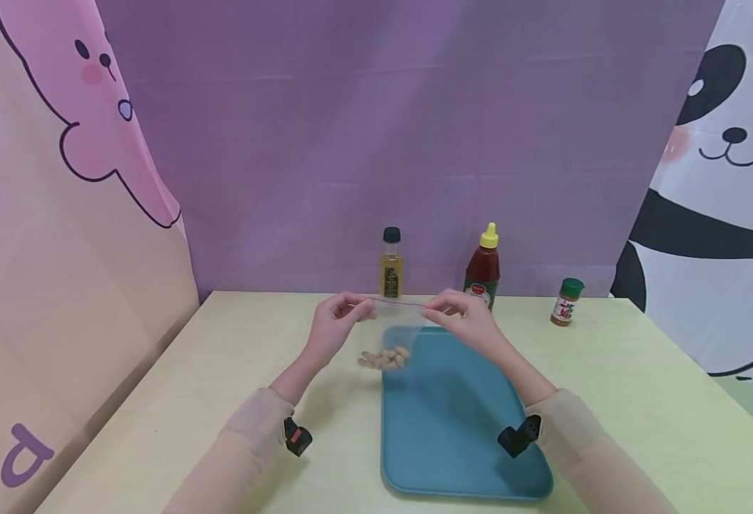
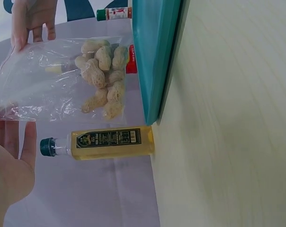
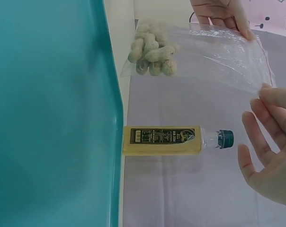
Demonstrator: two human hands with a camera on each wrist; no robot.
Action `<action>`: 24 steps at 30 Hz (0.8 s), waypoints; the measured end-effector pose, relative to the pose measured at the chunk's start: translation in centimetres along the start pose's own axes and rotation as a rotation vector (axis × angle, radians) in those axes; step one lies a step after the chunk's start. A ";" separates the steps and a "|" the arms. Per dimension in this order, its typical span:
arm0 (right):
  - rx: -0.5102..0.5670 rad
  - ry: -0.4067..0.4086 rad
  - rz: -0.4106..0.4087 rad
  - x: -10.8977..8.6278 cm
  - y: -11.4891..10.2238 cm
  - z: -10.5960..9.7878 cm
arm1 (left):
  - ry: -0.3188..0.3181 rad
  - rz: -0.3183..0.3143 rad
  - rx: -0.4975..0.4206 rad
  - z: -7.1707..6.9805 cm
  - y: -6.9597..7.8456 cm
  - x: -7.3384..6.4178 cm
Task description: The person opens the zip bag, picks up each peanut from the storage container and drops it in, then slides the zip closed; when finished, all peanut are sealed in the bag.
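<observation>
A clear zip bag (image 1: pixel 392 321) hangs upright between the two hands, its pinkish-red zip edge at the top. Whole peanuts in their shells (image 2: pixel 102 75) lie gathered at its bottom. The left hand (image 1: pixel 340 321) pinches one top corner between thumb and finger. At the opposite corner the right hand (image 1: pixel 466 321) pinches the bag the same way, and in the right wrist view its other fingers (image 3: pixel 259 137) spread away from the plastic. Below and partly behind the bag, the blue-green tray (image 1: pixel 453 428) lies on the table.
Behind the bag stands a bottle of yellow oil (image 1: pixel 391 275) with a dark green cap. A red sauce bottle (image 1: pixel 482 268) with a yellow nozzle stands behind the right hand. Farther right is a small green-lidded spice jar (image 1: pixel 565 303). The pale table (image 1: pixel 254 364) meets a purple curtain at the back.
</observation>
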State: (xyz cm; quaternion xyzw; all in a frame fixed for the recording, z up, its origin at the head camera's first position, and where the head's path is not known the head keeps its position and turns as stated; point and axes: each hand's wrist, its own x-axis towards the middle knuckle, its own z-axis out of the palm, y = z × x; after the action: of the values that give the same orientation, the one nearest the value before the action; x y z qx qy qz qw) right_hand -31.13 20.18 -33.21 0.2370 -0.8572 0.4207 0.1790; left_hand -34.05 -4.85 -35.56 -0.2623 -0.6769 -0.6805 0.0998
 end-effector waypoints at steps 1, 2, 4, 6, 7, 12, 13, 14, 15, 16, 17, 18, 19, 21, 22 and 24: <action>-0.001 -0.001 -0.001 0.0 -0.1 0.0 | 0.003 0.001 0.000 0.0 0.0 0.0; -0.007 -0.003 -0.004 0.0 -0.1 0.0 | 0.005 0.001 -0.002 0.0 0.0 0.0; -0.011 -0.007 -0.007 0.1 -0.2 0.1 | 0.006 -0.001 -0.007 -0.1 -0.1 -0.1; -0.006 -0.010 -0.008 0.1 -0.2 0.2 | 0.006 -0.010 -0.010 -0.1 -0.1 -0.1; -0.004 -0.012 -0.008 0.1 -0.2 0.2 | 0.004 -0.015 -0.012 -0.1 -0.2 -0.2; -0.001 -0.006 -0.011 0.1 -0.2 0.5 | 0.008 -0.026 -0.014 0.0 -0.2 -0.2; -0.005 -0.004 -0.013 0.1 -0.2 0.5 | 0.009 -0.027 -0.016 0.0 -0.2 -0.2; -0.006 -0.002 -0.014 0.1 -0.3 0.6 | 0.010 -0.029 -0.019 0.1 -0.2 -0.2; -0.005 -0.002 -0.015 0.1 -0.3 0.6 | 0.011 -0.034 -0.023 0.1 -0.2 -0.2; -0.004 -0.002 -0.014 0.1 -0.4 0.7 | 0.012 -0.039 -0.026 0.2 -0.2 -0.2; -0.003 -0.005 -0.013 0.1 -0.5 0.8 | 0.013 -0.044 -0.031 0.2 -0.2 -0.3; -0.001 -0.007 -0.004 0.1 -0.6 0.8 | 0.016 -0.048 -0.036 0.2 -0.2 -0.3; -0.003 -0.011 0.004 0.0 -0.7 0.8 | 0.019 -0.053 -0.043 0.3 -0.2 -0.3; 0.004 -0.018 0.029 0.0 -1.0 0.9 | 0.029 -0.062 -0.051 0.3 -0.3 -0.2; 0.009 -0.021 0.041 0.0 -1.1 0.9 | 0.033 -0.063 -0.057 0.3 -0.3 -0.2; 0.019 -0.032 0.063 0.1 -1.2 1.0 | 0.040 -0.064 -0.062 0.3 -0.4 -0.2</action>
State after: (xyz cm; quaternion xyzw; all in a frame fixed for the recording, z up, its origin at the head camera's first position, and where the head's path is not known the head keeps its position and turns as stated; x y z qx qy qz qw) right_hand -30.66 18.70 -33.01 0.2182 -0.8629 0.4306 0.1496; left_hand -33.97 -4.58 -36.02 -0.2297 -0.6614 -0.7091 0.0832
